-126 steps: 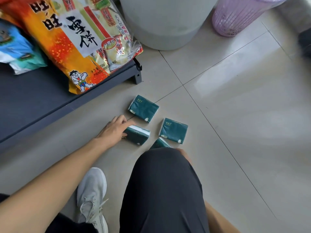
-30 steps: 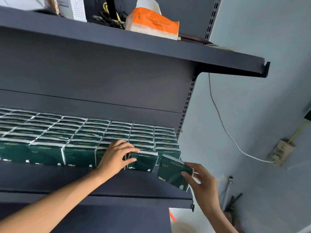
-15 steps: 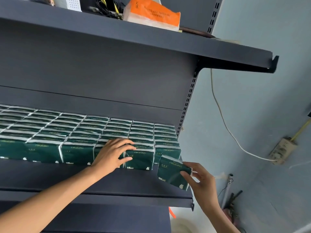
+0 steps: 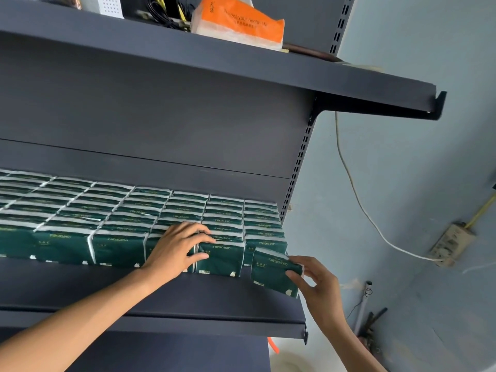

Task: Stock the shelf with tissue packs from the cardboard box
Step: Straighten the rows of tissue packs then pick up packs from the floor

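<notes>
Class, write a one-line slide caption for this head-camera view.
Left hand steadies the shelved tissue packs while right hand holds one more pack.

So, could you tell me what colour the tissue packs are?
Dark green with white edges, tissue packs, head view.
</notes>
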Demonstrator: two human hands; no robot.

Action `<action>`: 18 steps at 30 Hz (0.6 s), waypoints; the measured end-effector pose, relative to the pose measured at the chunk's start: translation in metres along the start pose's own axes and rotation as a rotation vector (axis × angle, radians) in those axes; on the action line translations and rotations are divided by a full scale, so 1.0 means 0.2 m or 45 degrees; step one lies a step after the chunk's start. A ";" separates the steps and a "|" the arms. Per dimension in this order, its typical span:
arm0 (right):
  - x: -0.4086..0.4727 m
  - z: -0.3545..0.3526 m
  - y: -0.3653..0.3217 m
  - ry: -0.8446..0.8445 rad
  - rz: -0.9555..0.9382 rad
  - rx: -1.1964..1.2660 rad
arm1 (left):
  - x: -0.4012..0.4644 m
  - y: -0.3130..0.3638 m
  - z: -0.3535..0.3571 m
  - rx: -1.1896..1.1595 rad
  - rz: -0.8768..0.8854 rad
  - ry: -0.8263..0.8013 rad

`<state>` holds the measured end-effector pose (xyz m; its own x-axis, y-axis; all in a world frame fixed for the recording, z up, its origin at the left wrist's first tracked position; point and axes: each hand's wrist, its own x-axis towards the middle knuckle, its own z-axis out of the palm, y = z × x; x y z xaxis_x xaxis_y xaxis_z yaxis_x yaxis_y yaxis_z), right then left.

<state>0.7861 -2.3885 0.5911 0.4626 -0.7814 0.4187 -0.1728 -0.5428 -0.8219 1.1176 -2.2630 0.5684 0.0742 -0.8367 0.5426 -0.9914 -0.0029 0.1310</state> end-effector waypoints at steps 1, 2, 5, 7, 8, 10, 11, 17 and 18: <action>0.01 0.00 0.01 -0.005 0.002 -0.002 | 0.00 0.00 0.00 0.002 -0.001 -0.001; 0.03 0.01 0.01 -0.012 0.006 0.007 | 0.00 0.00 0.00 0.007 0.000 -0.003; 0.06 0.03 0.03 -0.031 0.014 0.020 | 0.00 0.01 -0.01 0.015 -0.008 -0.013; 0.09 0.06 0.03 -0.027 -0.004 0.008 | 0.00 0.01 -0.01 0.016 -0.013 -0.023; 0.10 0.07 0.05 -0.024 -0.009 0.001 | 0.01 0.01 -0.01 0.017 -0.015 -0.029; 0.12 0.10 0.08 -0.023 -0.040 -0.005 | 0.01 0.00 -0.01 0.016 -0.022 -0.045; 0.13 0.11 0.10 -0.028 -0.047 -0.009 | 0.01 0.00 -0.01 0.015 -0.026 -0.051; 0.14 0.17 0.19 0.112 -0.218 -0.225 | 0.00 0.01 -0.01 0.031 -0.037 -0.056; 0.13 0.17 0.20 0.143 -0.228 -0.261 | 0.00 0.01 -0.01 0.035 -0.040 -0.060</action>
<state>0.8217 -2.4201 0.5556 0.4043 -0.6908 0.5994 -0.2748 -0.7168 -0.6408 1.1164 -2.2627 0.5707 0.1011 -0.8607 0.4989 -0.9913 -0.0445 0.1242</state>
